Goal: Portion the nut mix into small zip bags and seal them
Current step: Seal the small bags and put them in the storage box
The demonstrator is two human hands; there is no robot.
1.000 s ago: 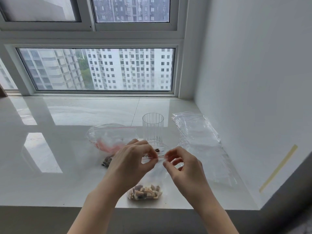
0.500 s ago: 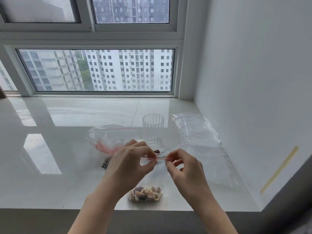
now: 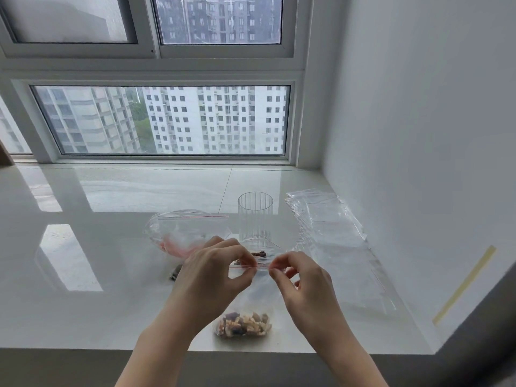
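Observation:
A small clear zip bag (image 3: 252, 303) with a red zip line hangs between my hands above the sill, nut mix (image 3: 243, 325) settled in its bottom. My left hand (image 3: 215, 277) pinches the zip strip at the left, thumb under and fingers over. My right hand (image 3: 301, 286) pinches the same strip at the right. Behind my hands lies a larger clear bag (image 3: 184, 233) with pink print. A few nuts (image 3: 258, 254) show just past my fingers.
A ribbed clear glass (image 3: 255, 219) stands upright behind my hands. A stack of empty zip bags (image 3: 332, 236) lies to the right near the white wall (image 3: 418, 163). The sill's front edge (image 3: 83, 348) runs close below the nut bag. A dark nut piece (image 3: 176, 274) lies left.
My hands have come slightly closer together along the zip strip. The bag stays hanging in the same spot.

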